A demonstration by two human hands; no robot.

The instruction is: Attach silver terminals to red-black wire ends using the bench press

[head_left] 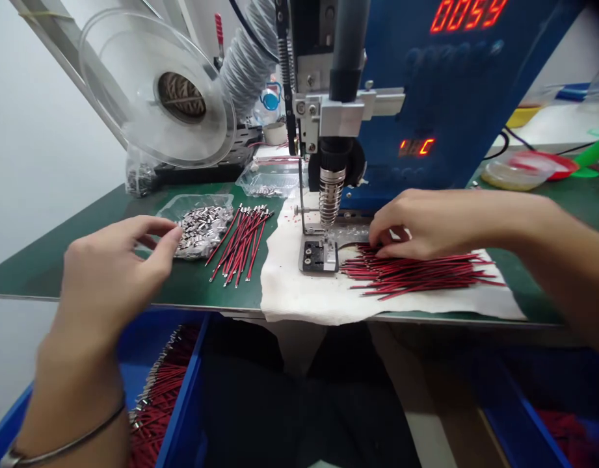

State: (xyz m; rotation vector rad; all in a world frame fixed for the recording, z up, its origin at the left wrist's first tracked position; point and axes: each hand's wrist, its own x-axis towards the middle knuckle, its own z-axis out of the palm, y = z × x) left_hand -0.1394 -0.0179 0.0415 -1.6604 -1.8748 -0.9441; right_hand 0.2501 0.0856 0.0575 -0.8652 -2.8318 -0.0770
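The left hand (111, 263), thumb and finger nearly together, is just beside the metal pieces (201, 224); we cannot tell if it pinches one. Then we see a wire pile (245, 240) on the worktop (45, 253), and the spring (331, 195). The right hand (419, 224) curls onto red-black wires (426, 276) (many are crossed) on the cloth (294, 299); its grip we cannot tell. These could come up tangled if we pull carelessly.
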